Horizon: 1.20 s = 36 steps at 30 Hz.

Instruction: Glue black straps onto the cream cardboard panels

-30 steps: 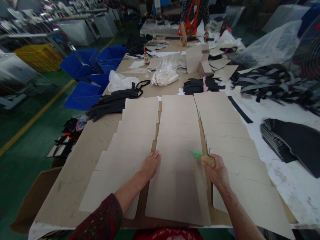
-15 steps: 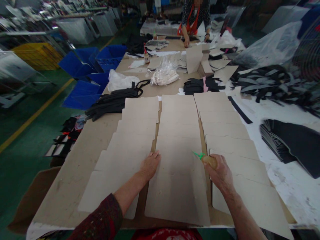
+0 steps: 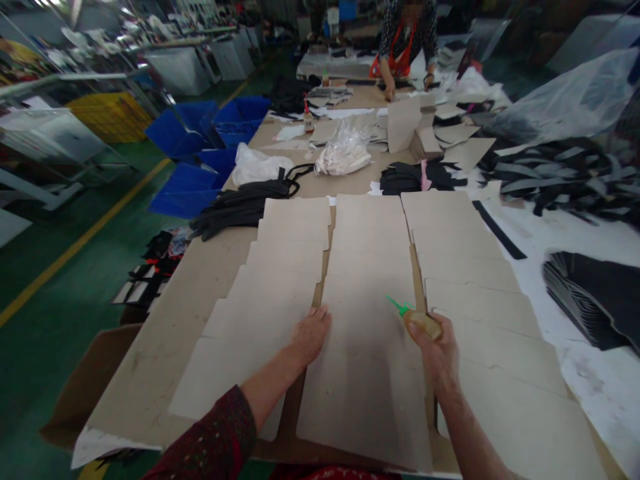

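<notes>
My right hand [image 3: 436,348] is closed around a small glue bottle [image 3: 423,324] with a green nozzle that points up and to the left over the middle row of grey cardboard panels [image 3: 370,267]. My left hand [image 3: 311,333] lies flat with its fingers stretched out on the left edge of the nearest middle panel [image 3: 365,393]. Three rows of overlapping panels run away from me along the table [image 3: 150,347], with the left row [image 3: 280,267] and the right row [image 3: 465,267] on either side.
Black straps [image 3: 240,207] and plastic bags [image 3: 345,157] lie beyond the panels. Stacks of black pieces [image 3: 595,293] sit at the right. Blue bins [image 3: 200,153] stand on the green floor at left. Another person [image 3: 405,40] works at the table's far end.
The view has shifted slightly, so everything sits a little lower and to the right. My hands stay on the same panel, the bottle still tilted over it.
</notes>
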Each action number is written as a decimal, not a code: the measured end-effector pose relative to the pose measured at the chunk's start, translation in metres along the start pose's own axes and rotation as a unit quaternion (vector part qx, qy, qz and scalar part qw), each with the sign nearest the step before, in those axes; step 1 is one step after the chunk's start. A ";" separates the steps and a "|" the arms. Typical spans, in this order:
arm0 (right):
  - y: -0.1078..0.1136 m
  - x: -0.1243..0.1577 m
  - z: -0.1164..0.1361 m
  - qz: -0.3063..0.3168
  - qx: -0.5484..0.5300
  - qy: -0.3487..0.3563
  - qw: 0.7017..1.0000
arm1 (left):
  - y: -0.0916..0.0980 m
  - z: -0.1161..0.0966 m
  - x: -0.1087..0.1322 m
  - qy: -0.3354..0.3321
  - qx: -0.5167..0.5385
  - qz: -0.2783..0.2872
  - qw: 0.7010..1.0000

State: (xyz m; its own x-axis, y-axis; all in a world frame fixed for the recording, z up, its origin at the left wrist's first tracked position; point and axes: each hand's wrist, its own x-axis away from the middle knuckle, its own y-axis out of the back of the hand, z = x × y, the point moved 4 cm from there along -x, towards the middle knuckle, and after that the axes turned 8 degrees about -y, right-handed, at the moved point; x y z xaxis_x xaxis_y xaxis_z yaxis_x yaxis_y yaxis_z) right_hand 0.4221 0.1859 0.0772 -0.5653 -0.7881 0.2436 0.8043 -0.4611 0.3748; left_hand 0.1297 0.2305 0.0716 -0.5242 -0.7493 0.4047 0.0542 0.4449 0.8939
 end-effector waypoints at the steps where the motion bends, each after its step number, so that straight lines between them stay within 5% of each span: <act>1: -0.008 0.003 0.000 0.022 -0.041 -0.029 0.998 | 0.000 0.000 0.000 0.001 0.000 -0.001 1.000; 3: -0.026 0.009 0.003 0.076 -0.063 -0.048 0.994 | 0.001 -0.001 0.001 -0.001 0.000 -0.004 1.000; 6: -0.052 0.019 0.014 0.142 0.006 0.029 0.989 | 0.003 -0.002 0.002 -0.005 0.001 -0.006 1.000; 13: -0.085 0.026 0.030 0.171 0.141 0.192 0.956 | 0.005 -0.004 0.003 -0.012 0.005 -0.020 1.000; 28: -0.087 0.023 0.047 0.162 0.263 0.225 0.924 | 0.004 -0.002 0.004 -0.019 0.012 -0.025 0.999; 36: -0.089 0.020 0.035 0.189 0.200 0.197 0.941 | 0.008 -0.004 0.004 -0.017 0.021 -0.028 0.999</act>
State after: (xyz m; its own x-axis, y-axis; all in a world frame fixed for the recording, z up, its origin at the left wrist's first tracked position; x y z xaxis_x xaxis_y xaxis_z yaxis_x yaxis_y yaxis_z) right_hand 0.3323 0.2254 0.0800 -0.0771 -0.9912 0.1073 0.7566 0.0119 0.6538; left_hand 0.1310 0.2291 0.0816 -0.5543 -0.7566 0.3468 -0.0114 0.4236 0.9058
